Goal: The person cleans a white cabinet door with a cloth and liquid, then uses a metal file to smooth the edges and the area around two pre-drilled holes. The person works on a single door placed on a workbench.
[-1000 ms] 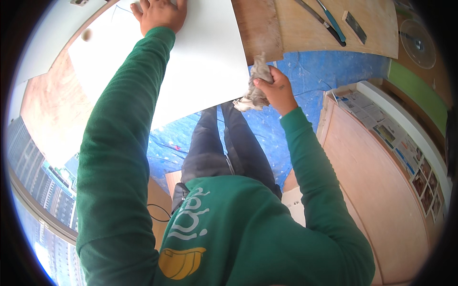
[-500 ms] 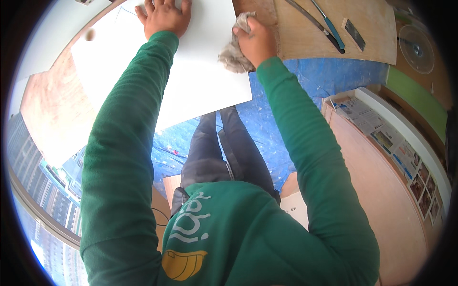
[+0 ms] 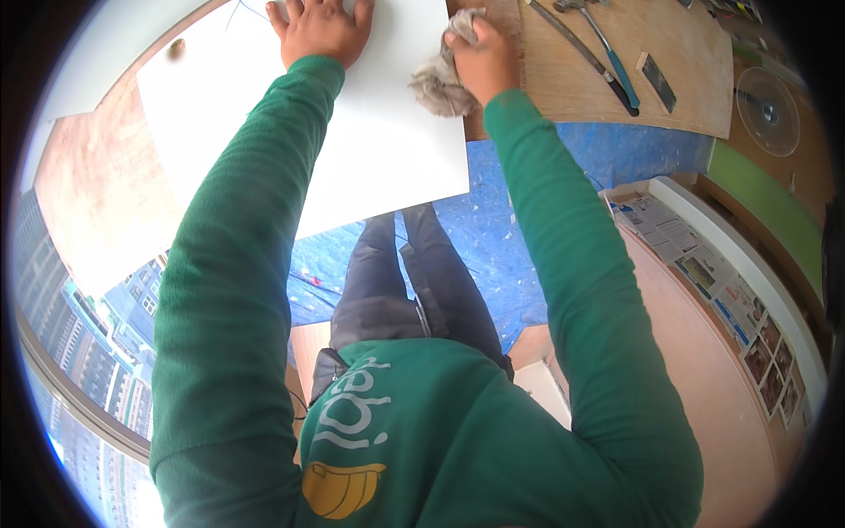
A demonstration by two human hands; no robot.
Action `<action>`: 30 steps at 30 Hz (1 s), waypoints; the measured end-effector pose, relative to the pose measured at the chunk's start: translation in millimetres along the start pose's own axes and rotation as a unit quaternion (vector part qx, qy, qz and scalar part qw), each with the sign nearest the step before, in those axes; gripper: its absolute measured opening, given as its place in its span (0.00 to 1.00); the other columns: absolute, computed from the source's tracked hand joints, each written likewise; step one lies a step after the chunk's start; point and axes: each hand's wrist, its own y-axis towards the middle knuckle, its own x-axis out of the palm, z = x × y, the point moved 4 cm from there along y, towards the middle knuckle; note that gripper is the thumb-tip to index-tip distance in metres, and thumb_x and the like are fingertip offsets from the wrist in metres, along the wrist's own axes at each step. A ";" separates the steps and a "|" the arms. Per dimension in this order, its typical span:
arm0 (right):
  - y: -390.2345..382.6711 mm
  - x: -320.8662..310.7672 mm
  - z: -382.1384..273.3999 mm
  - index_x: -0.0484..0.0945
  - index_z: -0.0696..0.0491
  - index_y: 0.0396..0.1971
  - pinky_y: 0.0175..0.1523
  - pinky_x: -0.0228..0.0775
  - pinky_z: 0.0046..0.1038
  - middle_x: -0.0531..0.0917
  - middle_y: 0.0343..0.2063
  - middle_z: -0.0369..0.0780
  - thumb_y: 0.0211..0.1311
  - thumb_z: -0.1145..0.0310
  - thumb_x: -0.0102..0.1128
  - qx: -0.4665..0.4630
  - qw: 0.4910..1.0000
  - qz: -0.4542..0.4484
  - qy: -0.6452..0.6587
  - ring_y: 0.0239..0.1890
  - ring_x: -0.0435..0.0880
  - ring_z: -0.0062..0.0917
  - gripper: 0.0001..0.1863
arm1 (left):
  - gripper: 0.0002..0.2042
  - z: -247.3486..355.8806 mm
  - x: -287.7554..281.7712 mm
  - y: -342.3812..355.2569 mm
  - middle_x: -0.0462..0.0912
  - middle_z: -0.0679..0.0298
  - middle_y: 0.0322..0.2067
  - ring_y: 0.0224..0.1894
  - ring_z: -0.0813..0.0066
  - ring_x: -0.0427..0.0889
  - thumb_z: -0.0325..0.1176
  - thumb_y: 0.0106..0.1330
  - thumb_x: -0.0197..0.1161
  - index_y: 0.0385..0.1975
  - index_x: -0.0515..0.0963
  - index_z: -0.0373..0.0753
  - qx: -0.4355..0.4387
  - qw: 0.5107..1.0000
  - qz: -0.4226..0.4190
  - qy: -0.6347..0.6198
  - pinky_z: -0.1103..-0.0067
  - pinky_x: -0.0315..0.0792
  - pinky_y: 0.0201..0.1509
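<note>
A large white board [image 3: 387,150] lies before me on a wooden work surface, its near edge jutting out above my legs. My left hand [image 3: 322,32] rests flat on the board near the top of the view, fingers spread. In my right hand [image 3: 486,63] is a crumpled greyish rag [image 3: 443,86], gripped with the fingers closed round it. The rag lies over the board's right edge. A dark round spot [image 3: 177,49] shows near the board's left side, and a thin blue line runs across its upper left.
To the right on plywood [image 3: 678,44] lie a hammer [image 3: 616,66], a long dark-handled tool [image 3: 585,57] and a dark flat block [image 3: 657,84]. Blue sheeting [image 3: 493,264] covers the floor. A newspaper-lined white tray [image 3: 695,255] stands at right; a window [image 3: 106,352] is at left.
The view has shifted slightly, bringing the hammer's head into sight. My right hand still grips the rag at the board's right edge; my left hand stays flat on the board.
</note>
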 end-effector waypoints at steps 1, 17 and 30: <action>11.3 1.4 -1.2 0.82 0.57 0.48 0.55 0.76 0.45 0.86 0.45 0.54 0.66 0.57 0.66 0.014 1.000 -0.003 0.014 0.49 0.84 0.53 0.19 | 0.35 0.5 -0.8 0.6 0.47 0.58 0.82 0.84 0.57 0.41 0.55 0.78 0.48 0.80 0.56 0.43 -0.002 1.000 -0.002 0.000 0.56 0.33 0.85; 30.8 -1.7 -2.1 0.83 0.56 0.52 0.58 0.77 0.41 0.87 0.49 0.51 0.67 0.55 0.66 0.067 0.996 -0.058 0.012 0.54 0.84 0.49 0.22 | 0.36 0.5 0.3 2.9 0.45 0.58 0.82 0.84 0.57 0.40 0.57 0.78 0.46 0.80 0.55 0.43 -0.003 1.000 -0.015 0.018 0.56 0.30 0.85; -98.8 -12.5 35.1 0.82 0.57 0.50 0.53 0.77 0.43 0.87 0.43 0.53 0.66 0.58 0.68 0.088 0.988 -0.116 0.044 0.49 0.85 0.52 0.20 | 0.35 -21.6 24.2 3.1 0.52 0.62 0.81 0.83 0.58 0.47 0.65 0.77 0.41 0.79 0.58 0.55 0.052 0.988 0.135 0.058 0.52 0.34 0.84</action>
